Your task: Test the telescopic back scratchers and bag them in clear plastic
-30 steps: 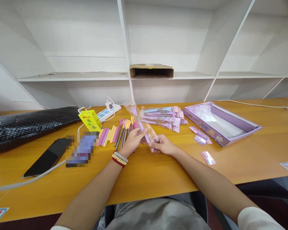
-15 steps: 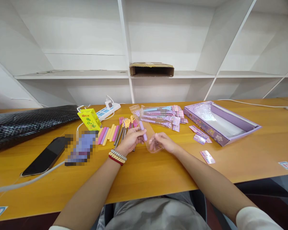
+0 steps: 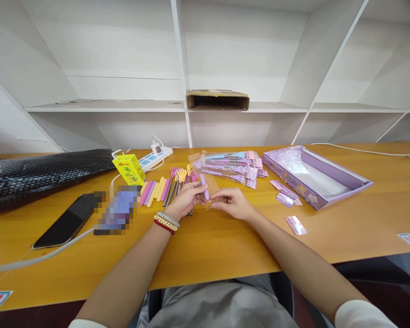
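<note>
Judging by how things lie, the work is partway along: a pile of clear plastic packets holding blue, pink and purple claw-headed rods (image 3: 230,165) lies just left of the open purple cardboard box (image 3: 289,181). Farther left of the box, metal rods with pink and yellow claw heads (image 3: 178,183) and a row of pastel tubes (image 3: 154,192) lie loose and unpacked. Shiny printed cards (image 3: 284,199) are loose by the box's near left side.

The slim purple-handled claw rod (image 3: 204,187) is left of the box, above the worktop (image 3: 222,246), tilted, with thin clear film (image 3: 212,183) around or behind it. The left hand (image 3: 185,199) has its fingers clamped on the handle. The right hand (image 3: 235,204) holds its thumb and forefinger close together at the film's edge; whether they pinch it, I cannot tell.
</note>
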The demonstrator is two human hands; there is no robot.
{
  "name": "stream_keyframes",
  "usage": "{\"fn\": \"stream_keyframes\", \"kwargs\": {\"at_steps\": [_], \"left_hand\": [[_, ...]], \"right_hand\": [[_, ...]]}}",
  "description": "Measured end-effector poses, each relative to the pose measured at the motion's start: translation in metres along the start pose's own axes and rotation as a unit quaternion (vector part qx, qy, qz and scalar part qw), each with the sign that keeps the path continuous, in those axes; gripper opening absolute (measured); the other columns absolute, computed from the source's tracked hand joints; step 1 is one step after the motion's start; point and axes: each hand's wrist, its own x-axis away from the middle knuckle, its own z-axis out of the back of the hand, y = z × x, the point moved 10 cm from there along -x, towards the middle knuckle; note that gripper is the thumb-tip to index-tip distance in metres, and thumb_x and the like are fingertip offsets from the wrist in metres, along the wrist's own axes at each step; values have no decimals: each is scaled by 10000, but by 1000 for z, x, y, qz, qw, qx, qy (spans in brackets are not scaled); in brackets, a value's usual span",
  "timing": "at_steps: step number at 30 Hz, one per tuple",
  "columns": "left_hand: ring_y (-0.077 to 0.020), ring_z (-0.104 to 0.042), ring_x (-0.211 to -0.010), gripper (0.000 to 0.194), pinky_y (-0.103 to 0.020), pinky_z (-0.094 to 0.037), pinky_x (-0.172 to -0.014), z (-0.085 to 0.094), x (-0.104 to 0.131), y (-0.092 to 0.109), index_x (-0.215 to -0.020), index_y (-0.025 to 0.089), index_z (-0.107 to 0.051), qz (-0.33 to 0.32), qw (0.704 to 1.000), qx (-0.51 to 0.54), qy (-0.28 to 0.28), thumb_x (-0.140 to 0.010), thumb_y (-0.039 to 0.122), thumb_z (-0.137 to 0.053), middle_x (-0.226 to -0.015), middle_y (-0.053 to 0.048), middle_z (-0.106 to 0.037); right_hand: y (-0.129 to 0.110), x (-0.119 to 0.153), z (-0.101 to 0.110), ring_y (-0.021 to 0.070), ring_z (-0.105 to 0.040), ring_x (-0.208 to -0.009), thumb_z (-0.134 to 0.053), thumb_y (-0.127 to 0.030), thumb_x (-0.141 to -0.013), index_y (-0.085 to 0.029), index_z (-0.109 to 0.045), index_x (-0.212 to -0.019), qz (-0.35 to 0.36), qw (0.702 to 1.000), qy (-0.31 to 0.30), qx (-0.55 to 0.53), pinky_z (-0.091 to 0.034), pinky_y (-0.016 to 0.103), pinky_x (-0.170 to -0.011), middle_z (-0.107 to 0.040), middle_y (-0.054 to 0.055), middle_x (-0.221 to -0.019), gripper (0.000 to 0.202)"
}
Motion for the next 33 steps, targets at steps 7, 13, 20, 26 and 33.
{"fn": "stream_keyframes", "kwargs": {"at_steps": [7, 13, 20, 26, 33], "left_hand": [[-133, -616, -562, 213, -246, -512, -524, -2, 2, 1, -849, 129, -561, 8, 1000, -8, 8, -722, 260, -671, -669, -41, -639], [-163, -657, -617, 222, -282, -546, -566, -1, 3, 5, -865, 149, -546, -1, 999, -6, 36, -728, 276, -666, -747, -56, -666], [-163, -659, -632, 374, -281, -550, -557, -3, 3, 9, -1067, 185, -532, -38, 998, 13, 46, -738, 320, -647, -827, -59, -665], [-149, -639, -696, 555, -267, -538, -590, -16, 7, 11, -1163, 196, -478, -79, 996, -51, 8, -670, 281, -716, -928, -70, -653], [-141, -627, -668, 676, -282, -543, -590, -9, 5, 10, -1197, 198, -446, -76, 995, -51, 39, -601, 236, -762, -902, -58, -648]], "right_hand": [[5, -4, 6, 160, -588, -708, -610, -455, -752, -166, -688, -814, -30, 997, 23, -66, -450, 281, -659, -682, 56, -792, 306], [24, -3, 14, 113, -490, -597, -583, -467, -766, -136, -638, -764, -66, 995, 74, -22, -402, 245, -570, -618, 35, -685, 335], [29, -2, 21, 93, -425, -548, -571, -464, -768, -152, -582, -708, -65, 991, 119, 14, -352, 228, -531, -576, 9, -659, 318], [31, -1, 21, 80, -379, -515, -587, -467, -751, -159, -520, -624, -64, 991, 116, 15, -310, 218, -496, -507, -14, -587, 340], [28, -4, 18, 98, -446, -580, -591, -472, -746, -158, -534, -629, -70, 991, 107, -45, -367, 233, -566, -543, -8, -622, 341]]}}
